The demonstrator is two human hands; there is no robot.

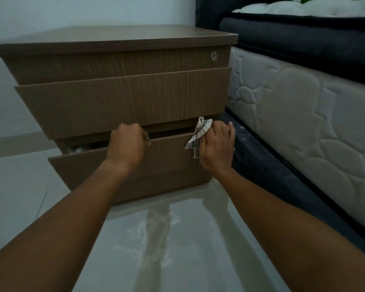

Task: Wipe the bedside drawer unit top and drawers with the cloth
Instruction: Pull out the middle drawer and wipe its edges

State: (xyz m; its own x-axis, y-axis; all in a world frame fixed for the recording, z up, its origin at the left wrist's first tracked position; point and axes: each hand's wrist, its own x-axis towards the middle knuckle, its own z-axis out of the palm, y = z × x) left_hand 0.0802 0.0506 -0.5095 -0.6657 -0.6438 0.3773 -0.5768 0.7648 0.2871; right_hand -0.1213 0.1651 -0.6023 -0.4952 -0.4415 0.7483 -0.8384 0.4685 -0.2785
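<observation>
Drawers on the bedside drawer unit (122, 66) stack in three, and the bottom drawer (167, 157) stands pulled partly out toward the person, its front running left to right with the left end further out than the right. Both hands sit on its top edge. The left hand (126, 144) is curled over that edge near the middle, fingers hooked inside, gripping it. The right hand (216, 144) is closed around the checked cloth (198, 133) and presses it against the right end of the same drawer, just beside the dark bed base (261, 157). The cloth hand is therefore nearer the end where a wipe would start, and the free length of the drawer front lies to its left, toward the holding hand. The unit's top (122, 34) and upper two fronts sit above both hands.
</observation>
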